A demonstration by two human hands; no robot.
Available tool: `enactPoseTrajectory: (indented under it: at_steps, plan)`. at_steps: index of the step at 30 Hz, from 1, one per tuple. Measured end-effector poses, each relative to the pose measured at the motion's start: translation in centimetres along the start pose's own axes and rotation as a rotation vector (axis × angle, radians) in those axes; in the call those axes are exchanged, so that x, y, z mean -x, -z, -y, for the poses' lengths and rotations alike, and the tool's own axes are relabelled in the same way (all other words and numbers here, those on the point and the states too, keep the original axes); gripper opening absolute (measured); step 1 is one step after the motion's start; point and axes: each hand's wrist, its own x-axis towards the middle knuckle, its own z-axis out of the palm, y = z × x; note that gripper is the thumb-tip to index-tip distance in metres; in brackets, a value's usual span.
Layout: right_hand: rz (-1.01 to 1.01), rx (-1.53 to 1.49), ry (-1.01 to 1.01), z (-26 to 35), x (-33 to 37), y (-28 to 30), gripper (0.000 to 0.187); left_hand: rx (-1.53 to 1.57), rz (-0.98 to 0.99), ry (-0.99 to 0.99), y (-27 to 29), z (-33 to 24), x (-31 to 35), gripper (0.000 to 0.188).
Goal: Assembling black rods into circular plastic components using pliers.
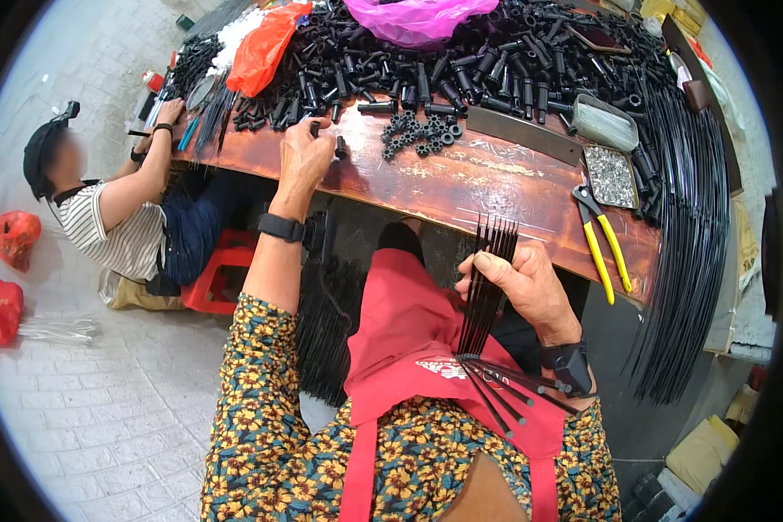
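Left hand (306, 158), 11 o'clock, pinches black cylindrical piece (315, 130) over scuffed wooden desk (487, 181); right hand (524, 283), 3 o'clock, grips slender black rods (481, 322).

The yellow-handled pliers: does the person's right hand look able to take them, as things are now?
Probably not: nothing covers the pliers and they lie near the right hand, but it grips a bundle of black rods.

Tubes (542, 100) lie heaped far back on the table (383, 189) — pliers (599, 261) at right, rods (696, 235) farther right.
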Motion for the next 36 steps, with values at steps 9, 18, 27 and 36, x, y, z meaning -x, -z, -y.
enactPoseTrajectory:
  at_steps: [9,18,27,36]
  plan:
    - [0.024,-0.039,-0.091,0.4,0.0,0.4,0.028,-0.186,0.161,0.156,-0.2,-2.8,1.3,0.019]
    - [0.082,-0.082,-0.088,0.2,-0.2,0.5,0.03,1.08,0.643,0.199,-2.4,-8.0,10.9,0.023]
    - [0.073,-0.118,-0.106,-0.1,-0.6,0.5,0.028,1.497,0.795,0.326,-5.3,-9.3,13.4,0.041]
    - [0.076,-0.133,-0.108,0.2,-0.9,0.4,0.027,1.538,0.831,0.276,-5.5,-8.9,12.8,0.042]
